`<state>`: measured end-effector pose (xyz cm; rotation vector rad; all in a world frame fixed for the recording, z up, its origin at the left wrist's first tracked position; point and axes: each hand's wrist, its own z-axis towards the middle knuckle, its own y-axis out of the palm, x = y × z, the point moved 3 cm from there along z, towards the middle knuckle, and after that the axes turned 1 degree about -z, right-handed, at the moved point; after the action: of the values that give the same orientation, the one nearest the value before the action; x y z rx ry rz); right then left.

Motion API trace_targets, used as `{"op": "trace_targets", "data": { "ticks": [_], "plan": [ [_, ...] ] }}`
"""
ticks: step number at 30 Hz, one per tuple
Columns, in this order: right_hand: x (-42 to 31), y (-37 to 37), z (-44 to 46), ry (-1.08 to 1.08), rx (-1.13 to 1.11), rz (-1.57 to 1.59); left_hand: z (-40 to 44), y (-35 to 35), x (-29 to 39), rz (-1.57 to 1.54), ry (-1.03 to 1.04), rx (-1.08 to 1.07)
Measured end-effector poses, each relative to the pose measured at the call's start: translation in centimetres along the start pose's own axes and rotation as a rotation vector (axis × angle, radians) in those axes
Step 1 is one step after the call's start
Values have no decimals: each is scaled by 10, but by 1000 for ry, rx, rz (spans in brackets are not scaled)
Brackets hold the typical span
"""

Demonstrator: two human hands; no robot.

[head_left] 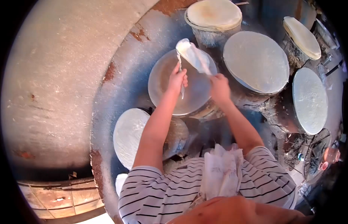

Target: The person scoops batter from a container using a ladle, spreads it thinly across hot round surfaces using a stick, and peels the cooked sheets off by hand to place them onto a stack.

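Observation:
My left hand point(176, 79) is closed round a thin utensil point(179, 59), its upper end coated white and its lower end showing below the fist. In my right hand point(220, 88) is the narrow end of a broad, white-coated paddle-like tool point(196, 58); its exact kind is unclear. The tool slants up and left, its far end meeting or overlapping the top of the utensil. Both hands are above a round grey griddle point(164, 82), whose surface shows no thick white layer like the neighbouring ones.
Round surfaces covered in white stand close by: one on the left point(130, 136), a large one on the right point(256, 61), another farther right point(310, 100). Behind are a cream-topped one point(215, 15) and a tilted one point(302, 37). A big curved, rust-patched surface point(65, 82) fills the left.

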<state>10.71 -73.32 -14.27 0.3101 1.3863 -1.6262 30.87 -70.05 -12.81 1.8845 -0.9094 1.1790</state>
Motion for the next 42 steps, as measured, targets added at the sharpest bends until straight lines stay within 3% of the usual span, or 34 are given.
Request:
{"op": "trace_targets", "data": {
  "ticks": [2,6,8,11,15,18,22,26,31,34,37,40,42],
  "plan": [
    [11,-20,-19,-48,-14,-109,-6,-21,-6,157,24,50],
    [-13,8,-29,-48,-152,-98,-10,-50,-3,442,63,159],
    [-11,37,1,-189,-122,-121,-10,-56,0,591,95,246],
    [3,10,19,-175,-28,-122,-21,-80,-1,742,143,317],
    [7,11,-12,-133,-126,-17,-50,-93,6,917,-34,367],
    [-8,41,22,-259,-103,-39,-4,-138,-49,1304,842,552],
    [7,9,33,-210,-121,-143,-49,-140,-39,1075,436,512],
    [-9,56,25,-269,-219,23,-114,-101,-13,610,77,538],
    [-11,21,59,-355,-161,-127,-117,-100,-21,334,82,449],
    [18,19,75,-378,-255,-207,-105,-92,-28,-213,98,426],
    [2,49,88,-447,-431,-50,-100,-75,-23,-682,95,366],
    [-15,78,125,-581,-601,-122,-112,-46,-20,-584,205,416],
    [-9,87,108,-603,-710,-69,-130,-24,-34,-445,161,603]
  ]
}}
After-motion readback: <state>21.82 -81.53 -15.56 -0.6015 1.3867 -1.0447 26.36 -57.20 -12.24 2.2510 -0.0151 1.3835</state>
